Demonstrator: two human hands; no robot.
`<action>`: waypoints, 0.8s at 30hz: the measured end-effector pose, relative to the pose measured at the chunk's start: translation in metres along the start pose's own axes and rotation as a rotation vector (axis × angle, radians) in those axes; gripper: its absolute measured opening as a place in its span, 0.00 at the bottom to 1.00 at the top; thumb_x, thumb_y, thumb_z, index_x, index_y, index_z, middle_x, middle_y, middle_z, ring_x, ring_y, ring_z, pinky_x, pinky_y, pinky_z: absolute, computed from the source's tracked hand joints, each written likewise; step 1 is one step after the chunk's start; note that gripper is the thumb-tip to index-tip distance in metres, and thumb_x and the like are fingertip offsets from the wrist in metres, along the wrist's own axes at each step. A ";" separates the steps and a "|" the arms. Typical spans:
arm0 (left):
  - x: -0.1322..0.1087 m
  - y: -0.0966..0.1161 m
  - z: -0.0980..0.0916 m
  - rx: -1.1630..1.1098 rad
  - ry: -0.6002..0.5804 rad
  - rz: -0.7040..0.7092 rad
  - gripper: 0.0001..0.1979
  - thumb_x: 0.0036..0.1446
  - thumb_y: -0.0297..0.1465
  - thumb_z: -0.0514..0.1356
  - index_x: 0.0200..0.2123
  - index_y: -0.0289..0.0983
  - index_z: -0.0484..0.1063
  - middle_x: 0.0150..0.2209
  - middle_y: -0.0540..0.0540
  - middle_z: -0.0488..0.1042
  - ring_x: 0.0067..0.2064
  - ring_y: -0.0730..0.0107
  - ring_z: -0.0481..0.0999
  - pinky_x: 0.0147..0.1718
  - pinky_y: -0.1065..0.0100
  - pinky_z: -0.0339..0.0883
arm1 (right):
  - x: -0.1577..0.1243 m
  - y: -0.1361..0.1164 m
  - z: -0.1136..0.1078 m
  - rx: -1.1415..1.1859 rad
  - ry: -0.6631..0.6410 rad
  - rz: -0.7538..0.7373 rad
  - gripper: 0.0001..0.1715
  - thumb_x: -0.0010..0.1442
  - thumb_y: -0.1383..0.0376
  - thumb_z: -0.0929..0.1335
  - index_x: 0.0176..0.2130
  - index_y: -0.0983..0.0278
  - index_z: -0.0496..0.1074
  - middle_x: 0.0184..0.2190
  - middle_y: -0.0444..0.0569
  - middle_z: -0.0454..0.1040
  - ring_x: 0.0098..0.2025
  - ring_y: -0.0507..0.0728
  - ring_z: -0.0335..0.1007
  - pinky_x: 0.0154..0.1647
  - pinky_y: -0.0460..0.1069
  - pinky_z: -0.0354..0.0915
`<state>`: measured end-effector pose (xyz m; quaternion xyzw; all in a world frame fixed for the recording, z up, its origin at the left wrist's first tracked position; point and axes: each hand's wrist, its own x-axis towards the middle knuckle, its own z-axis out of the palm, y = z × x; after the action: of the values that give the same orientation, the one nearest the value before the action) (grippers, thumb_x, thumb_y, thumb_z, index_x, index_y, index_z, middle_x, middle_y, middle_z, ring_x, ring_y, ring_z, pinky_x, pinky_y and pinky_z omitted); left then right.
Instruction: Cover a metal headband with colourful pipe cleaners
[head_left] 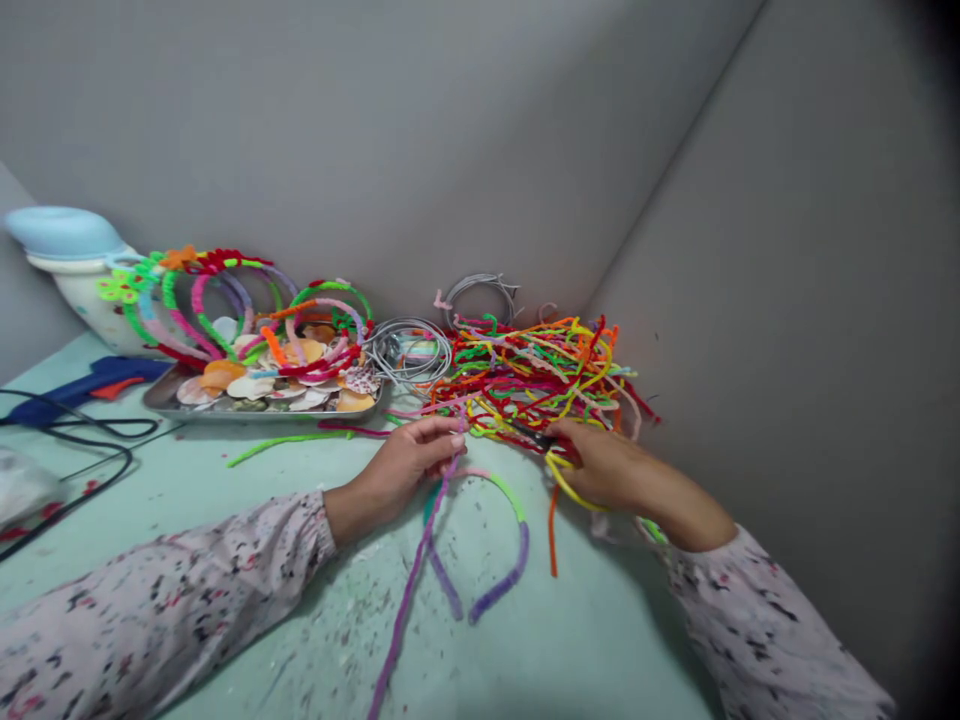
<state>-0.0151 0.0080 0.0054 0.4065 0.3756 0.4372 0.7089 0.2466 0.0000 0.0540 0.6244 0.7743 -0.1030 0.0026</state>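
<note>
My left hand (pixel 412 465) pinches a long purple pipe cleaner (pixel 409 600) between thumb and fingers. Its lower length trails down toward the table's front edge. To the right, my right hand (pixel 604 462) is closed around a hand tool with a dark metal tip (pixel 531 436) and a yellow handle; whether it is pliers or scissors I cannot tell. The tip points left, at the front of a tangled pile of coloured pipe cleaners (pixel 540 370). Below and between my hands lies a fuzzy-wrapped headband (pixel 523 545) in pink, green and purple, partly behind the purple strand.
A metal tray (pixel 262 412) of seashells (pixel 247 388) with several wrapped headbands (pixel 202 300) stands back left. Coiled grey wire (pixel 412 350) sits beside it. At far left are a blue glue gun (pixel 82 390), its black cord and a blue-lidded container (pixel 67 235). Grey walls enclose the back and right.
</note>
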 end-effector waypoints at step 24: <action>0.004 -0.003 -0.003 -0.029 -0.001 -0.016 0.15 0.47 0.31 0.68 0.40 0.35 0.76 0.25 0.52 0.68 0.22 0.83 0.61 0.21 0.78 0.54 | -0.013 0.004 -0.032 -0.249 0.462 0.103 0.27 0.53 0.56 0.68 0.51 0.62 0.68 0.39 0.55 0.68 0.36 0.61 0.68 0.34 0.52 0.61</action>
<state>-0.0151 0.0111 0.0010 0.3936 0.3720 0.4368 0.7183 0.2577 -0.0064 0.0864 0.6647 0.7284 0.1385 -0.0923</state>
